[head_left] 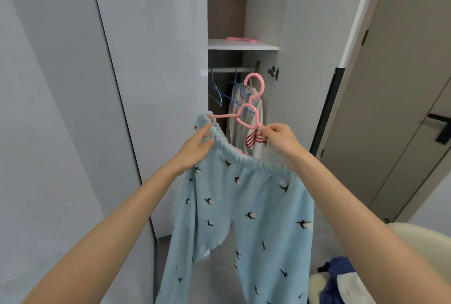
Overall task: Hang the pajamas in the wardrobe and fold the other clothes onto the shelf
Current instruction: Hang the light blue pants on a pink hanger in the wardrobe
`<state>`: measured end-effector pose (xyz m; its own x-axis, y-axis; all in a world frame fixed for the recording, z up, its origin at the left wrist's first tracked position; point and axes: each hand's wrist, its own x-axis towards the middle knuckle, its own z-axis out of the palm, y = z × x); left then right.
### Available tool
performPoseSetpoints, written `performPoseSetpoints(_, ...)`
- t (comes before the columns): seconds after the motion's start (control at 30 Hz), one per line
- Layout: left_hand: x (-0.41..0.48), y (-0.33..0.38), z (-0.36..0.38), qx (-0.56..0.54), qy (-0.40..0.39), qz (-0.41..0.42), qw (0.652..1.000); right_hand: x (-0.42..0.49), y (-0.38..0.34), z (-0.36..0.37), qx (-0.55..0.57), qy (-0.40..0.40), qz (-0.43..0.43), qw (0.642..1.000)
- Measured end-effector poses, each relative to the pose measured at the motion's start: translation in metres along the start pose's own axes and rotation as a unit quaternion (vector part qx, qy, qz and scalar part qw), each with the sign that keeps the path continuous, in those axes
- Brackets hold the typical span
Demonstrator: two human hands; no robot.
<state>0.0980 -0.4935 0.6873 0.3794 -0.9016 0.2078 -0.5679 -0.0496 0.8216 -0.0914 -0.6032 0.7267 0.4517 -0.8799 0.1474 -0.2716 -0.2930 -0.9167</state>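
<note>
1. The wardrobe [261, 10] is standing open in a narrow gap between its grey door [156, 84] on the left and its side panel on the right. The shelf [241, 46] is running across above the rail [231, 69].
2. Blue hangers [217, 93] are hanging at the rail's left end and a white garment [233, 130] at its right end, leaving open room between them.
3. The pajama trousers [244, 194], light blue fleece printed with small dark birds, are hanging in front of the opening, below the rail. The elastic waistband is sloping down to the right, and the legs are dropping to the bottom edge of the view.
4. The pink hanger [225, 115] is sitting tilted above the waistband, with its left arm entering the waistband's left end.
5. The left hand [195, 147] is reaching up, its fingers [206, 130] pinching the waistband's left end.
6. The right hand [280, 137] is raised alongside, its fingers [271, 129] pinching the hanger's right side.
7. A heap of clothes [341, 277] is lying at the lower right.
</note>
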Motion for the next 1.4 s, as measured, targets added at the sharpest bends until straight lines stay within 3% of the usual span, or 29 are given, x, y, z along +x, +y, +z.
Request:
performPoseSetpoints(0.37,0.085,-0.017,0.032,-0.017,-0.016,-0.013,1.0,0.078,0.017,-0.007,0.088,0.0,0.109,0.99)
performPoseSetpoints(0.6,0.187,-0.032,0.06,-0.023,0.005,-0.028,0.999,0.166,0.034,-0.026,0.168,-0.082,0.123,0.975)
performPoseSetpoints(0.8,0.271,-0.04,0.076,-0.032,0.028,-0.044,0.998,0.229,0.048,-0.043,0.113,-0.134,0.11,0.978)
performPoseSetpoints(1.07,0.367,-0.06,0.091,-0.067,0.024,-0.07,0.995,0.297,0.069,-0.048,0.113,-0.091,0.077,0.986)
performPoseSetpoints(1.4,0.523,-0.088,0.118,-0.225,0.003,-0.177,0.958,0.361,0.09,-0.044,0.085,-0.023,0.08,0.993)
